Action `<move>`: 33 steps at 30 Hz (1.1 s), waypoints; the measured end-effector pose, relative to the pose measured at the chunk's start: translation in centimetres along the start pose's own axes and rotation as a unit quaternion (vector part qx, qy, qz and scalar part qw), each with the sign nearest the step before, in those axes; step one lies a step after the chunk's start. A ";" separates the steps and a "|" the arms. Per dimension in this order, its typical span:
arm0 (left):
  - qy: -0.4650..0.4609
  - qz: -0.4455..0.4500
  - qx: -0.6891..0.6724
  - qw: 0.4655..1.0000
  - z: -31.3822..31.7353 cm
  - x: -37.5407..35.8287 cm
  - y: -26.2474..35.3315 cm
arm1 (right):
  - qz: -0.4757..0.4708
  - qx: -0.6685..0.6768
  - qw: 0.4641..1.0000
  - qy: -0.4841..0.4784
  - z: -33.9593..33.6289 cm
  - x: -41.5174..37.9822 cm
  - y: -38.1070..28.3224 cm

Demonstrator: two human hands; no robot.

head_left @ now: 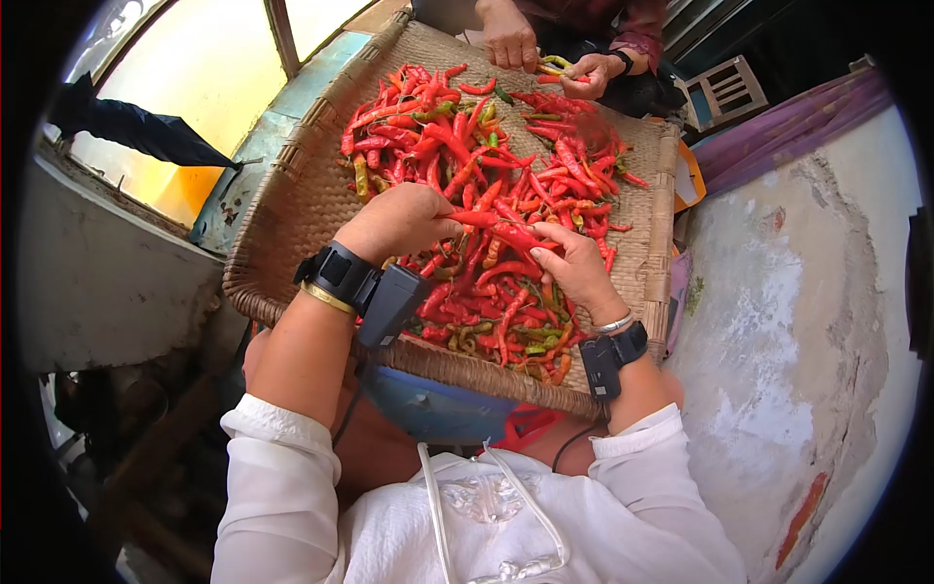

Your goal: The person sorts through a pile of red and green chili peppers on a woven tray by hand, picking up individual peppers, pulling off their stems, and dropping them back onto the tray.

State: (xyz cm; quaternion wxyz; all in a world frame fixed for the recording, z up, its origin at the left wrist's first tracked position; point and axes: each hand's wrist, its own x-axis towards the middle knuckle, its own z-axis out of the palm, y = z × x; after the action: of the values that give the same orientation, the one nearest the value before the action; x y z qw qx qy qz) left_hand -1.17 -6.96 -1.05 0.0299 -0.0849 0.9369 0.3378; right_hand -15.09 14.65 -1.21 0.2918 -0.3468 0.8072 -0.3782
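A wide woven tray [282, 209] holds a large heap of red chili peppers [506, 282], with some green and yellowish ones among them. Over the middle of the heap, my left hand [409, 222] has its fingers closed on the stem side of some red peppers. My right hand [576, 265] pinches the same small bunch of red peppers [506, 232] from the other side, thumb on top. The bunch lies between both hands, just above the heap. How many peppers are in it cannot be made out.
At the tray's far edge, another person's hands [545, 58] hold a few yellowish and red peppers. A dark folded umbrella [156, 131] is at the left by the window. A wooden slatted stool [728, 90] stands at the upper right, beside a worn wall [778, 292].
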 end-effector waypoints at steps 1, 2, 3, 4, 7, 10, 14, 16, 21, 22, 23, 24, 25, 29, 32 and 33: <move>0.006 -0.005 -0.003 1.000 -0.3 -0.2 -0.1 | -0.018 0.065 0.998 0.017 -0.1 0.0 0.5; 0.015 -0.009 -0.006 1.000 -0.6 -0.2 -0.1 | -0.019 0.068 0.997 0.022 -0.6 -0.1 0.6; 0.037 0.010 0.010 0.999 -0.6 -0.1 -0.2 | 0.019 0.075 0.997 -0.026 -1.4 -0.3 0.5; 0.037 0.012 0.012 0.999 -0.6 0.0 -0.1 | 0.057 0.082 0.992 -0.075 -2.0 -0.5 0.3; 0.043 -0.076 -0.033 0.996 -0.3 0.4 0.5 | 0.052 0.149 0.982 -0.107 -3.3 -1.2 -0.8; 0.103 -0.078 -0.008 0.992 0.5 0.9 0.3 | 0.025 0.228 0.968 -0.106 -4.3 0.0 -1.2; 0.138 -0.072 -0.084 0.984 1.1 1.2 0.9 | -0.026 0.452 0.883 0.122 -3.2 2.9 -1.7; 0.127 -0.063 -0.125 0.982 1.6 1.2 1.4 | -0.029 0.438 0.879 0.184 -2.3 3.8 -0.7; 0.067 -0.050 -0.155 0.984 2.5 0.8 3.6 | 0.050 0.419 0.906 -0.039 1.7 1.6 -0.7; 0.065 -0.052 -0.154 0.985 2.6 0.7 3.8 | 0.051 0.421 0.905 -0.040 2.2 1.3 -0.5; 0.034 -0.035 -0.166 0.985 2.7 0.7 4.0 | 0.054 0.471 0.878 -0.057 2.6 1.1 -0.2; 0.003 -0.018 -0.179 0.984 2.8 0.6 4.1 | 0.057 0.520 0.849 -0.072 2.9 1.0 0.0; -0.003 0.005 -0.182 0.983 3.3 0.6 4.0 | 0.061 0.510 0.857 -0.047 3.1 1.1 0.1; -0.020 0.013 -0.033 0.999 3.4 0.9 3.5 | 0.074 0.374 0.924 -0.020 0.9 1.5 0.4; 0.010 0.007 0.031 0.999 3.5 0.9 2.8 | 0.078 0.358 0.930 0.029 -2.1 2.1 1.7; 0.002 -0.021 0.066 0.998 3.5 0.8 2.7 | 0.080 0.359 0.929 0.030 -2.5 2.4 1.8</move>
State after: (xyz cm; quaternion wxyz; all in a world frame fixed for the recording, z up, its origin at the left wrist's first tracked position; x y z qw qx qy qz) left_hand -2.47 -2.78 -2.14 0.0411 -0.1028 0.9553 0.2743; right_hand -18.94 14.68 -1.84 0.4012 -0.1418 0.6509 -0.6287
